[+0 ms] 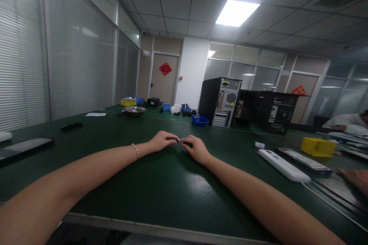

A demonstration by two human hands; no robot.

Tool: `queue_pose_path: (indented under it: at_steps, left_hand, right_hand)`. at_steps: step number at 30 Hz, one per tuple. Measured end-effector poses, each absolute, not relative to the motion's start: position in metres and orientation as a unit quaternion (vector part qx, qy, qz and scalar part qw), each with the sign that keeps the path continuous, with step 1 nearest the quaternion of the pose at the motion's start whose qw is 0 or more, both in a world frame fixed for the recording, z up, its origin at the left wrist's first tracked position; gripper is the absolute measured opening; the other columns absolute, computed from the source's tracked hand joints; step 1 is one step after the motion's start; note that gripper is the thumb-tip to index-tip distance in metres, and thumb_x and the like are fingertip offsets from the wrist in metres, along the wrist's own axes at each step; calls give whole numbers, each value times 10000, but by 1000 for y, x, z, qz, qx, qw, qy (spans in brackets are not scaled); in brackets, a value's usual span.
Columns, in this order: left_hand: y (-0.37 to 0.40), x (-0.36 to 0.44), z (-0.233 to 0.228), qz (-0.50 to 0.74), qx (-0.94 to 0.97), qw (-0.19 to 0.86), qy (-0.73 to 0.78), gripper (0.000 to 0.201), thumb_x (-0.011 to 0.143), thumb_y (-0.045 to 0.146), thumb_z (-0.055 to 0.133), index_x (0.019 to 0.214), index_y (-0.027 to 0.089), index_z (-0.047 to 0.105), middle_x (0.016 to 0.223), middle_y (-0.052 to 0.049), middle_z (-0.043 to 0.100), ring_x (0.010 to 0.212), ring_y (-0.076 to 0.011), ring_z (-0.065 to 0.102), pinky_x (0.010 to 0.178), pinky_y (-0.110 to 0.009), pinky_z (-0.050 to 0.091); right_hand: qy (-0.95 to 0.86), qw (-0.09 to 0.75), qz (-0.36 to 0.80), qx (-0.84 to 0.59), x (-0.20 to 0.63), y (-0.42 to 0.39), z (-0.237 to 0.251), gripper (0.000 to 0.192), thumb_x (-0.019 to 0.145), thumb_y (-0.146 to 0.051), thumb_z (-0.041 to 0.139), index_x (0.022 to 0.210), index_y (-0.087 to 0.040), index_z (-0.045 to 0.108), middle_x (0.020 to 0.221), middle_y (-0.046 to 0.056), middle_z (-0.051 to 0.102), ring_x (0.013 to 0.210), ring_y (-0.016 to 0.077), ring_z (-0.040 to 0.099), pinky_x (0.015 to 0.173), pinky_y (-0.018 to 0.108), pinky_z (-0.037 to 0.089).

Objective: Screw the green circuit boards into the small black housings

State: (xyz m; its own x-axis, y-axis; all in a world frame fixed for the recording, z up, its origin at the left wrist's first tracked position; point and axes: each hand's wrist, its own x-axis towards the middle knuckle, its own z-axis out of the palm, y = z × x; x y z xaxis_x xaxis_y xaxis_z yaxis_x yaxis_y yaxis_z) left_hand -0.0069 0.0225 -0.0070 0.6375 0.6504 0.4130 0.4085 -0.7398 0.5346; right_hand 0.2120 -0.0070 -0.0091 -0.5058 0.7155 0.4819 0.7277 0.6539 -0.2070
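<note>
Head view. Small slim piece (179,141): dark, with a shiny, metallic-looking stretch; exact form too small to tell. Located between both hands, over the middle of the table (138,195); contact with the surface not clear. Table smooth, dark green, faintly glossy. Farther back: round shiny metal bowl (134,111), open-topped blue tray (200,120) of plastic look, boxy black computer tower (220,101) with perforated grey rear panel. At right: long white block (283,164) with rounded edges and pale cable, near a matte yellow box (318,147).

Left hand (161,141): turned inward, fingers pinched on one end of the piece; beaded-looking bracelet (135,151) at the wrist. Right hand (197,149): mirrored, thumb below, fingers curled and pinched on the other end. Both forearms stretched forward, converging.
</note>
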Motion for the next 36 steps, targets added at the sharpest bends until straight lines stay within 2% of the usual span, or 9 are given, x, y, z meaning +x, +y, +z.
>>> queue_pose_path:
  at_steps: [3, 10, 22, 26, 31, 36]
  left_hand:
    - [22, -6, -6, 303, 883, 197, 299, 245, 903, 304, 541, 1063, 127, 600, 1018, -60, 638, 887, -204, 628, 788, -390, 520]
    - [24, -6, -8, 295, 879, 215, 307, 263, 912, 321, 526, 1069, 121, 592, 937, -48, 650, 782, -173, 641, 722, -354, 535]
    - [26, -5, -9, 295, 870, 236, 317, 249, 903, 311, 541, 1060, 124, 594, 966, -53, 640, 817, -182, 632, 737, -362, 529]
    - [25, -5, -10, 300, 863, 264, 309, 241, 900, 303, 547, 1054, 124, 594, 965, -55, 639, 811, -177, 631, 735, -361, 530]
    - [32, -3, -12, 321, 838, 319, 305, 275, 906, 283, 541, 1138, 134, 547, 991, -63, 627, 789, -167, 631, 706, -348, 539]
    - [44, -5, -16, 338, 803, 381, 311, 241, 909, 282, 535, 1091, 127, 570, 1000, -65, 623, 810, -170, 627, 707, -345, 537]
  right_hand:
    - [-869, 271, -14, -414, 212, -7, -9, 208, 927, -279, 542, 1095, -170, 597, 1085, 63, 629, 919, 193, 624, 811, 399, 510]
    - [-867, 273, -19, -416, 211, -7, -9, 206, 929, -271, 540, 1096, -165, 594, 1072, 60, 631, 903, 189, 628, 796, 391, 518]
    - [-862, 263, -13, -433, 209, -11, -6, 210, 927, -282, 541, 1096, -170, 595, 1076, 61, 629, 905, 190, 625, 802, 395, 513]
    - [-861, 261, -9, -436, 208, -12, -5, 209, 925, -280, 544, 1094, -168, 596, 1081, 62, 629, 917, 193, 624, 811, 399, 510]
    - [-851, 264, -14, -453, 208, -7, -9, 201, 925, -275, 544, 1088, -170, 599, 1096, 65, 624, 934, 197, 619, 817, 403, 508]
    - [-843, 276, -19, -461, 209, -5, -11, 210, 923, -277, 547, 1094, -163, 595, 1106, 67, 620, 952, 204, 616, 828, 414, 504]
